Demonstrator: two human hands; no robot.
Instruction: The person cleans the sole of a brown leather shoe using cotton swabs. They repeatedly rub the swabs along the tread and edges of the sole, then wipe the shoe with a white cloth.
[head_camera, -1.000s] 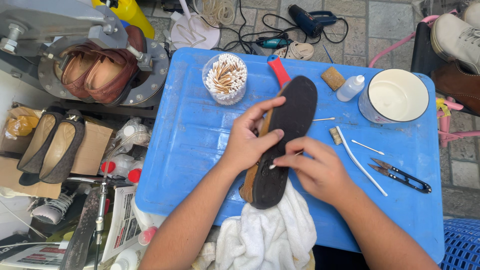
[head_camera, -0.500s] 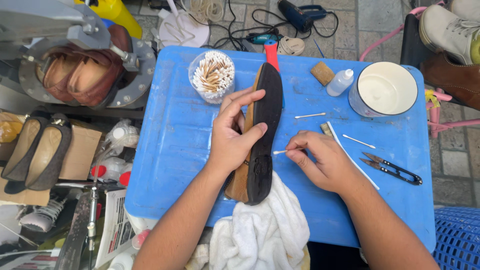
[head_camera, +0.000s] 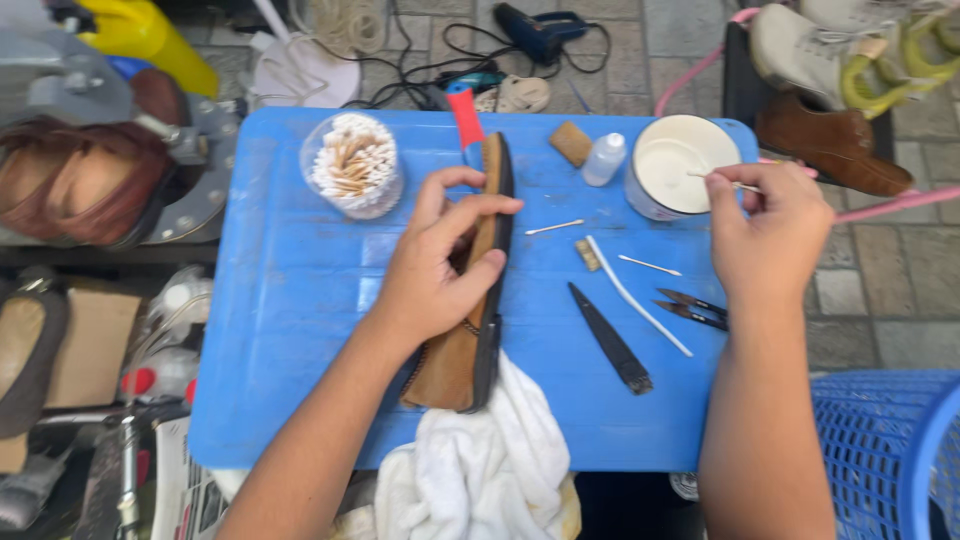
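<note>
My left hand (head_camera: 435, 275) was wrapped around a brown shoe (head_camera: 470, 300), fingers curled over its upper and thumb against the side, holding it on edge so the black sole faced right. The shoe stood on the blue tabletop (head_camera: 290, 330), its heel end resting on a white towel (head_camera: 480, 470) at the near edge and its toe pointing to the far side, just in front of a red-handled tool (head_camera: 464, 115).

My right hand (head_camera: 765, 235) was well apart from the shoe, out at the far right of the table, pinched shut on 1 cotton swab (head_camera: 715, 178). The swab's tip sat over the white bowl (head_camera: 672, 165), and I could not tell whether it touched what was inside. I judge this was the loading step: wetting the swab before going back to the sole edge.

The next move, as I read it, called for carrying the swab left without dripping, and keeping the shoe steady on its edge so the seam stayed exposed.

Near the bowl stood a small white bottle (head_camera: 604, 158) and a tan block (head_camera: 571, 142). A tub of swabs (head_camera: 352, 165) sat at the far left. Between my hands lay 2 loose swabs, a white-handled brush (head_camera: 635, 292), a dark blade (head_camera: 610, 338) and black snips (head_camera: 692, 308).
</note>
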